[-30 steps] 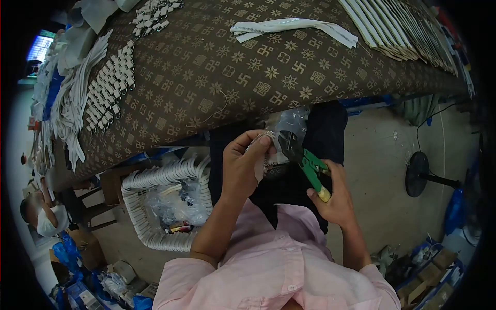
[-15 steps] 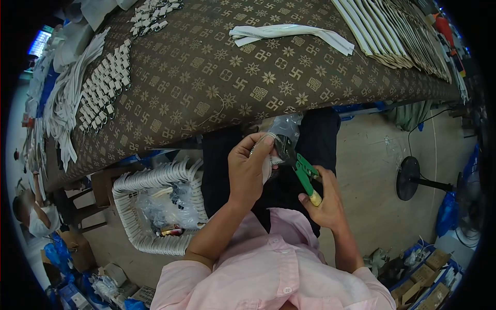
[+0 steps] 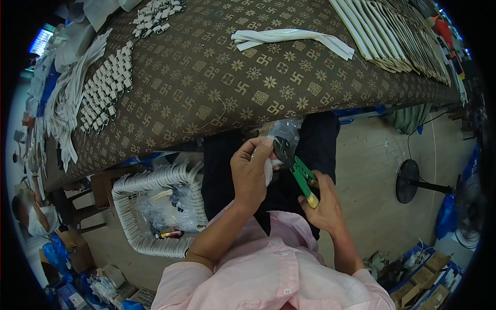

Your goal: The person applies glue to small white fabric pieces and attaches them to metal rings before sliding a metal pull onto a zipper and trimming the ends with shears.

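Note:
Above my lap, my left hand (image 3: pixel 251 173) pinches a white zipper (image 3: pixel 268 170) whose metal teeth curve around the fingertips. My right hand (image 3: pixel 324 204) is wrapped round the handles of green pliers (image 3: pixel 301 181) with a yellowish grip end. The dark jaws of the pliers sit at the zipper, close to my left fingertips; whether they bite on it I cannot make out. A clear plastic bag (image 3: pixel 287 129) lies just beyond the jaws, under the table edge. Another white zipper (image 3: pixel 294 37) lies on the patterned tabletop (image 3: pixel 206 77).
Rows of white-tabbed metal pieces (image 3: pixel 107 85) lie at the table's left, with white strips (image 3: pixel 64 111) beside them. Stacked zipper strips (image 3: pixel 385 36) are at the right. A white woven basket (image 3: pixel 126 217) holding plastic bags stands by my left leg. A fan (image 3: pixel 408 180) stands right.
The pliers' handles look squeezed closer together under my right hand. My left hand stays nearly in place with the zipper, and the view has shifted very slightly.

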### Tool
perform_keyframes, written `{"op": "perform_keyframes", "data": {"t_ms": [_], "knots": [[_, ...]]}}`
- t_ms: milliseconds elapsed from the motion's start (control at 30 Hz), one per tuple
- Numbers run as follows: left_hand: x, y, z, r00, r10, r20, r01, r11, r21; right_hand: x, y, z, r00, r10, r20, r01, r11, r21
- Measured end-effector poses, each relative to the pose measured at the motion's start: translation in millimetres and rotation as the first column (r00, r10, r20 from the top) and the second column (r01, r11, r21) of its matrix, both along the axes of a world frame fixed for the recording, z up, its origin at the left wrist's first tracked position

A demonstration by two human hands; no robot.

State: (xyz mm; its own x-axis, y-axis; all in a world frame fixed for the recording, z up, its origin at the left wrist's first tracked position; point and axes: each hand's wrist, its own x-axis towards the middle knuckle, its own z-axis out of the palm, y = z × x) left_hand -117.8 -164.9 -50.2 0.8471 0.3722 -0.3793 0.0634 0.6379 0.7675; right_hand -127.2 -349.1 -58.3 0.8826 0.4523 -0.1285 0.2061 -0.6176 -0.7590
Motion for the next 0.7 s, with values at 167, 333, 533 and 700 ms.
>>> {"op": "perform_keyframes", "data": {"t_ms": [167, 333, 533, 700], "knots": [[-0.4, -0.1, 2.6, 1.0, 0.003, 0.003, -0.003, 1.0, -0.019, 1.6, 2.4, 7.6, 1.0, 0.012, -0.025, -0.012, 1.0, -0.004], [-1.2, -0.7, 0.2, 1.0, -0.004, 0.01, 0.004, 1.0, 0.002, 0.7, 0.0, 4.6, 0.999, 0.009, -0.043, -0.009, 1.0, -0.015], [1.0, -2.5, 1.6, 1.0, 0.005, 0.016, -0.005, 1.0, -0.002, -0.6, 0.9, 2.4, 0.994, -0.03, -0.108, 0.028, 0.999, -0.023], [0.9, -3.9, -0.3, 1.0, 0.009, 0.002, -0.009, 1.0, -0.011, -2.5, 1.7, -4.7, 0.996, -0.043, -0.073, 0.043, 0.999, 0.009]]}}
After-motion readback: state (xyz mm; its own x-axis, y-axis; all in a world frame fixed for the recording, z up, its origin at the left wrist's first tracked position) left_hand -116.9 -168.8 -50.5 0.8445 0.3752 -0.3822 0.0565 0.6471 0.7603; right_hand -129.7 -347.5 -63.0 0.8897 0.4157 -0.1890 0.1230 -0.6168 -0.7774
